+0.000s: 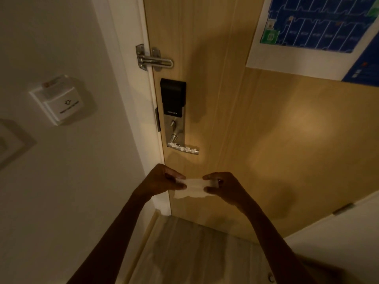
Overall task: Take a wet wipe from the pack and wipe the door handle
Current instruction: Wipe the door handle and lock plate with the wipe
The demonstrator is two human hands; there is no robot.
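In the head view, the wet wipe [193,186] is stretched between both hands in front of the lower part of the wooden door [256,130], below the door handle [183,148] and apart from it. The wipe's long axis runs left to right, roughly level, with its lower edge hanging loose and crumpled. The door handle is a metal lever whose long axis is also horizontal; its free end points right, away from the door frame, and white clumps of residue lie along its top. The handle is mounted on a lock plate [174,111] with a black upper section. The wipe pack is not in view. The ends of the wipe are hidden inside the fingers, and low light blurs its texture. The left hand [164,179] pinches the left end between thumb and fingers; the right hand [223,186] pinches the right end likewise. Both forearms extend upward from the bottom edge, converging toward the wipe.
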